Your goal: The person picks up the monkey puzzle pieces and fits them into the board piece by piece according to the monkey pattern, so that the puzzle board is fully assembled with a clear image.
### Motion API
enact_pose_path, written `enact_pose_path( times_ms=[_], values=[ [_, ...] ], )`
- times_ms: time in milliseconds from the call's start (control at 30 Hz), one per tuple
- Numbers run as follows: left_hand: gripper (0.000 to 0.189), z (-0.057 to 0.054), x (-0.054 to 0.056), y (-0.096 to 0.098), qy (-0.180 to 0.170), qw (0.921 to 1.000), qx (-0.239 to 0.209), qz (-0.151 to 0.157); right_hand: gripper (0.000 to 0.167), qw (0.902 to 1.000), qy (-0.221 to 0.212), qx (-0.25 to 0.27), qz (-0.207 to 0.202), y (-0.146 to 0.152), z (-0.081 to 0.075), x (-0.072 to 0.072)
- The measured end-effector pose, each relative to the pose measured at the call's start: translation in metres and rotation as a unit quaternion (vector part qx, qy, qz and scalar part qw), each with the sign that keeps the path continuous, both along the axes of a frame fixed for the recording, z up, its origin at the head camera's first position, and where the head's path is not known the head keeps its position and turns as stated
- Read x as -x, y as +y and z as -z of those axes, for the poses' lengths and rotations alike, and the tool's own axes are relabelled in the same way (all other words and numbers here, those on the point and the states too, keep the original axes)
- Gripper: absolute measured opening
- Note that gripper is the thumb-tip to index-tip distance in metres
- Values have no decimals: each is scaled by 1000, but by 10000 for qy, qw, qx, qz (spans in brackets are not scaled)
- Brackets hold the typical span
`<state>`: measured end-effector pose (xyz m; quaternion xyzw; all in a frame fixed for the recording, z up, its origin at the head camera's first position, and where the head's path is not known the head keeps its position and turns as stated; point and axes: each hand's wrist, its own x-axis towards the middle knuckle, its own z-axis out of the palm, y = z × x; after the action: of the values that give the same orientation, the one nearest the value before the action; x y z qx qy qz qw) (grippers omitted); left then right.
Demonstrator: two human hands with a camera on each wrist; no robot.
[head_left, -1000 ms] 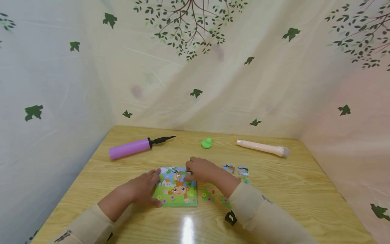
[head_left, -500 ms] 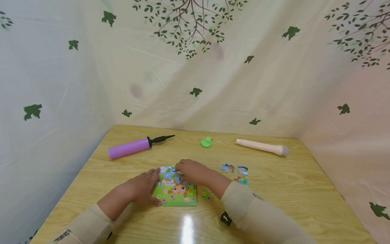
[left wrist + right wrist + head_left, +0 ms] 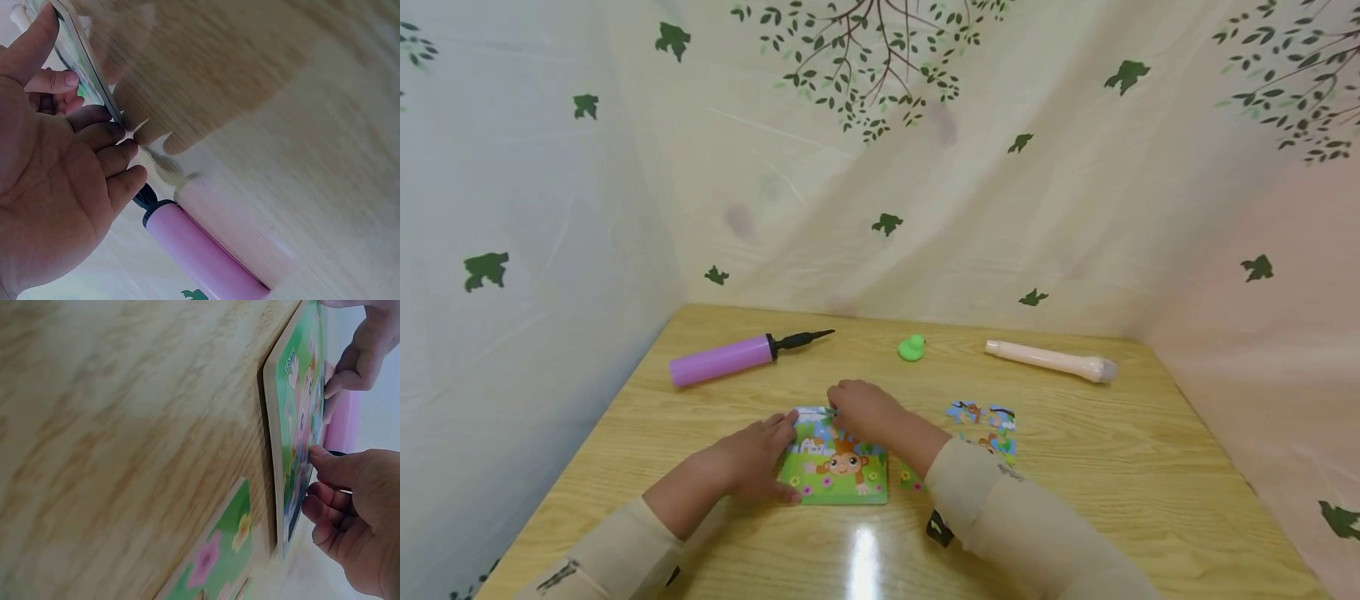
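Note:
A picture puzzle board [image 3: 842, 483] with a monkey, a house and flowers lies flat on the table. My left hand [image 3: 752, 462] rests along its left edge, fingers fairly straight toward the far corner and thumb at the near corner. In the left wrist view, the fingertips [image 3: 128, 147] touch the board's side. Over the board's far part, my right hand [image 3: 868, 412] has curled fingers and seems to pinch a puzzle piece, mostly hidden. The right wrist view has its thumb at the picture's surface. Loose puzzle pieces [image 3: 1002, 417] lie right of the board, partly behind the right forearm.
A purple hand pump [image 3: 722, 361] with a black nozzle lies at the back left. Behind the board sits a green toy duck [image 3: 912, 348]. A pale microphone-shaped stick [image 3: 1048, 358] lies at the back right. Patterned cloth [image 3: 880, 175] hangs around the wooden table [image 3: 1120, 467].
My right hand has moved left over the far part of the board, with a slight shift away from me in the last half second. The left hand has stayed at the left edge.

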<state>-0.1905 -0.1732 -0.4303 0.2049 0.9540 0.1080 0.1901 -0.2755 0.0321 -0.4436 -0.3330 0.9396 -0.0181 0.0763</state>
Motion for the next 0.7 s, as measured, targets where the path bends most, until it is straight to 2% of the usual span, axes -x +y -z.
enact_pose_path(
  times_ms=[400, 700],
  values=[
    [113, 0, 0, 0, 29, 9998, -169, -86, 22, 9994, -120, -171, 290, -14, 0, 6],
    [98, -3, -1, 1, 99, 9997, -139, 159, 25, 9992, -128, -260, 292, -16, 2, 10]
  ],
)
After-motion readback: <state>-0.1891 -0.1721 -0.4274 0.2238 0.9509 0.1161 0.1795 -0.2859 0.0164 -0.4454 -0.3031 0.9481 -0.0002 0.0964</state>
